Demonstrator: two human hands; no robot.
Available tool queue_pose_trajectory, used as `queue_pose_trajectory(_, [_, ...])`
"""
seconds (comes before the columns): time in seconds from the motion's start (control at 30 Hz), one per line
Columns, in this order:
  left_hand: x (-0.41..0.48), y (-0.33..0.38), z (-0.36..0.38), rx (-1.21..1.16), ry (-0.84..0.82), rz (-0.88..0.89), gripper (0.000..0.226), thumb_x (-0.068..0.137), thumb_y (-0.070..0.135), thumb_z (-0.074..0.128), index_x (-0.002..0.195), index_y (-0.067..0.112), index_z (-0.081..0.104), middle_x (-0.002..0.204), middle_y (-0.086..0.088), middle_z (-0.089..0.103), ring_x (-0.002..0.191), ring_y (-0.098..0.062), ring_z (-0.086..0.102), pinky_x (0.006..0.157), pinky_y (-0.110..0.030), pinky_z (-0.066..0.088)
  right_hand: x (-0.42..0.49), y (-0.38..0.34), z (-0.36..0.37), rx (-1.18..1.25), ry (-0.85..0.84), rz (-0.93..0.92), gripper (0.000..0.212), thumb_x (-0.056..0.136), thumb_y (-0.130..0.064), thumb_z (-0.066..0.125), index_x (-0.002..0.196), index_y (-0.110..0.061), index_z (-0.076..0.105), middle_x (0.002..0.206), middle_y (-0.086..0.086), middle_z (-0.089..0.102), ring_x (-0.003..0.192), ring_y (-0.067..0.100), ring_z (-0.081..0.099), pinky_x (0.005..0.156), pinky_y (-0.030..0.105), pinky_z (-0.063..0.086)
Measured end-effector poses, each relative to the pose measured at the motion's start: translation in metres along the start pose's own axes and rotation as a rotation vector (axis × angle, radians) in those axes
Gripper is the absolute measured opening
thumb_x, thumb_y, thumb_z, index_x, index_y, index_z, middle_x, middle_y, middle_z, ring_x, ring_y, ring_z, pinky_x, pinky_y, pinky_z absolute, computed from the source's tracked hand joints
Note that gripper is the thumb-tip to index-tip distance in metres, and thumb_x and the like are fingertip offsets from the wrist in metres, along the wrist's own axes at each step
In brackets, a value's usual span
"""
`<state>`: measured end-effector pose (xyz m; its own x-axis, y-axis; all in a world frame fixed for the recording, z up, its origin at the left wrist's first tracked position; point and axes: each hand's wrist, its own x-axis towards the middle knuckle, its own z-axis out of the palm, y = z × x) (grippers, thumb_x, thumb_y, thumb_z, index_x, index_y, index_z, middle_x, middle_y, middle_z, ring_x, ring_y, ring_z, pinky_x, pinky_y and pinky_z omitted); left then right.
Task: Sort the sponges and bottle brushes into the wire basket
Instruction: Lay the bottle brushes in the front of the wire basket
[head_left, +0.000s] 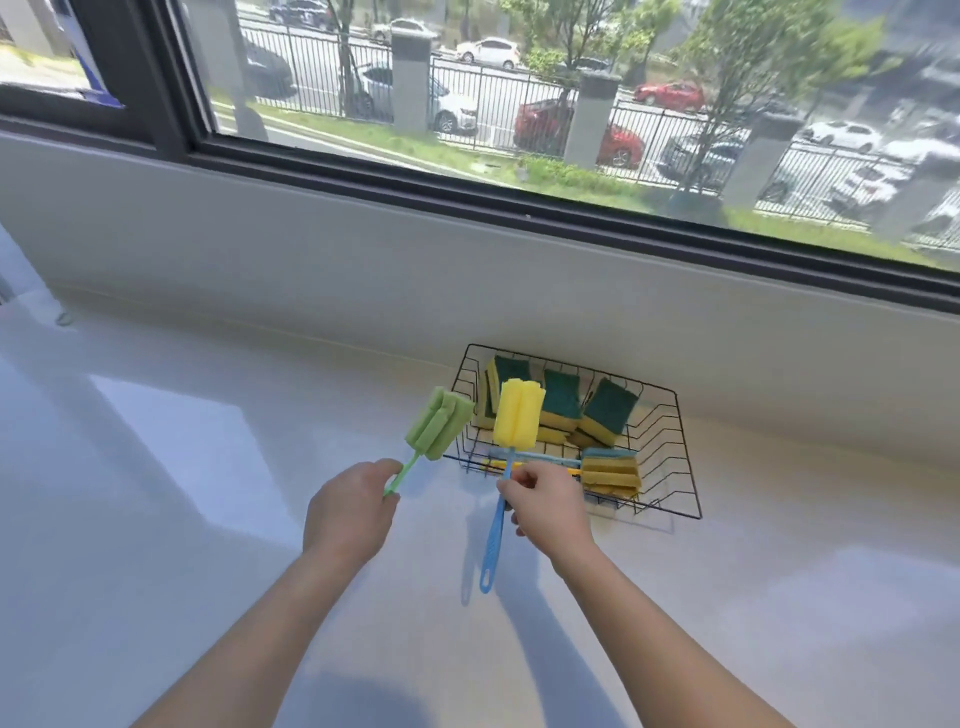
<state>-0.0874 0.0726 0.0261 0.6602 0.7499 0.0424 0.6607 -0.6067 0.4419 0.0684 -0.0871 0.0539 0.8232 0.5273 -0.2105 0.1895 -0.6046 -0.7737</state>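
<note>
My left hand (349, 514) grips the green handle of a bottle brush with a green foam head (439, 424), held just left of the black wire basket (670, 457). A second bottle brush with a yellow foam head (517, 413) and a blue handle is pinched in my right hand (550, 505), its head raised over the basket's near left corner. Inside the basket stand several yellow sponges with dark green scouring pads (561, 400). Along the basket's front lies another brush with a yellowish foam head (611, 472).
The basket sits on a glossy white counter (208, 467) against a low white wall (363, 270) under a wide dark-framed window. The counter stretches out to the left and toward me.
</note>
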Motion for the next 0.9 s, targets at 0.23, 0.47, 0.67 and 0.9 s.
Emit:
queue_pose_trajectory(0.23, [0.029,0.062,0.016,0.098,-0.038,0.161,0.026,0.091,0.022,0.056,0.112,0.036,0.061,0.1,0.006,0.066,0.091,-0.024,0.061,0.068,-0.032,0.049,0.003,0.038,-0.057,0.094,0.12,0.071,0.02,0.089,-0.029,0.067,0.074,-0.016,0.068,0.071,0.005,0.072,0.07,0.03,0.07,0.062,0.05,0.062])
queue_pose_trajectory(0.47, [0.072,0.128,0.036,0.211,-0.063,0.366,0.032,0.093,0.021,0.056,0.119,0.037,0.063,0.101,0.003,0.067,0.091,-0.024,0.061,0.061,-0.03,0.041,0.011,0.08,-0.106,0.212,0.198,0.124,0.017,0.089,-0.022,0.068,0.073,-0.02,0.07,0.072,0.008,0.072,0.056,0.014,0.062,0.059,0.042,0.06])
queue_pose_trajectory(0.67, [0.107,0.177,0.065,0.344,-0.099,0.524,0.035,0.09,0.013,0.06,0.117,0.035,0.063,0.083,0.005,0.056,0.075,-0.018,0.054,0.056,-0.031,0.049,0.026,0.112,-0.133,0.287,0.228,0.184,0.019,0.089,-0.021,0.068,0.074,-0.01,0.068,0.072,0.013,0.071,0.053,0.014,0.06,0.061,0.042,0.059])
queue_pose_trajectory(0.9, [0.129,0.2,0.104,0.406,-0.14,0.632,0.038,0.086,0.007,0.064,0.115,0.03,0.065,0.081,0.005,0.054,0.075,-0.017,0.052,0.055,-0.029,0.044,0.043,0.137,-0.143,0.358,0.249,0.221,0.02,0.09,-0.02,0.07,0.075,-0.007,0.068,0.068,0.012,0.069,0.052,0.013,0.059,0.056,0.036,0.057])
